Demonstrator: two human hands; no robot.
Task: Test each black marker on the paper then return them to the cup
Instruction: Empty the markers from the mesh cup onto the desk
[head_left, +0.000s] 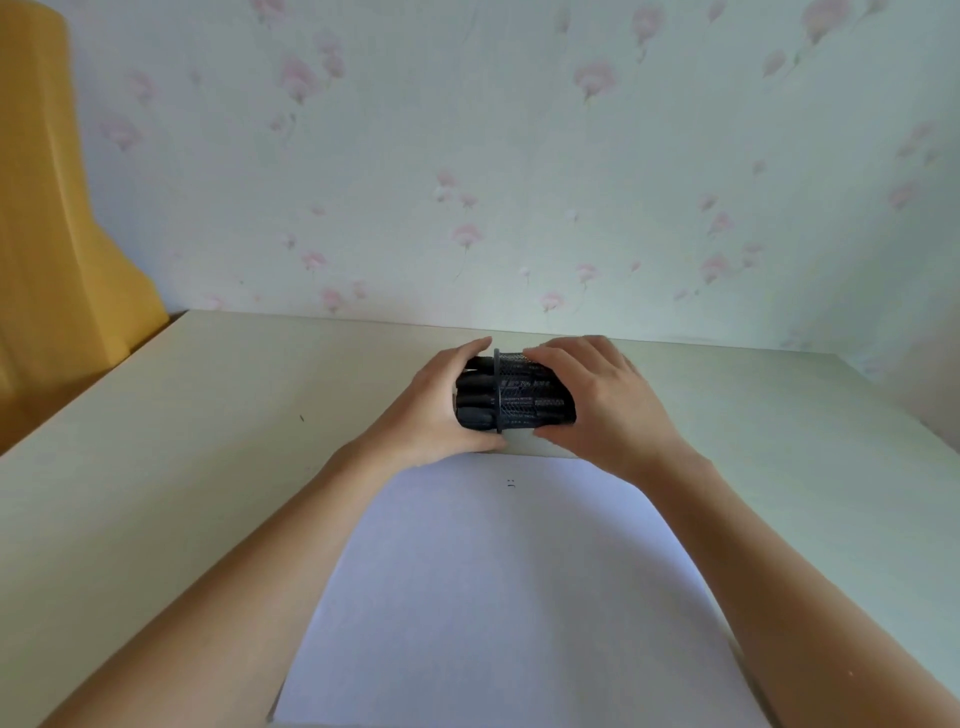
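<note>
Head view: left hand (436, 415) cups the markers (475, 397), right hand (597, 400) grips the tipped cup (530, 389).

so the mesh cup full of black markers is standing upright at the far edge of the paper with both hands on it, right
Not upright. The head view shows the mesh cup lying on its side, its mouth toward the left hand, black markers poking out. The rest holds: it's at the paper's far edge, right hand on it too.

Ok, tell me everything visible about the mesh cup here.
The cup is black wire mesh with a solid rim, lying on its side on the table just beyond the paper, mouth toward the left. Black markers stick out of it. The left hand cups the markers' ends; the right hand grips the mesh body.
</note>
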